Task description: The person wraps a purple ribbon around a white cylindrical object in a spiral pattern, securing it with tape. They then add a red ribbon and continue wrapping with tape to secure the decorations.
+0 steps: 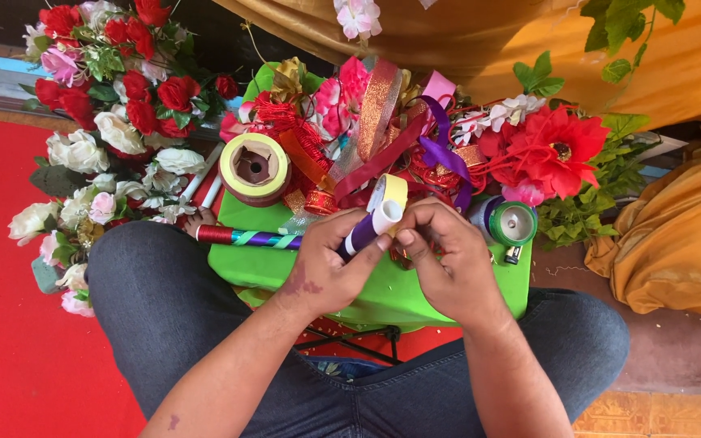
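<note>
My left hand (pixel 330 264) grips a stick (pixel 363 231) wrapped in red, green and purple ribbon, whose white end points up and to the right. My right hand (pixel 444 255) pinches at that white tip, beside a small yellow tape roll (pixel 393 191) just above it. Both hands hover over a bright green stool top (pixel 269 268) between my knees. The stick's red far end (pixel 214 234) reaches out to the left.
A large yellow tape roll (pixel 255 168) and a green tape roll (pixel 513 222) sit on the stool among tangled ribbons (pixel 383 138). Artificial roses (pixel 123 97) lie left, a red fabric flower (pixel 557 146) right, orange cloth (pixel 679 235) far right, red carpet (pixel 10 324) on the left.
</note>
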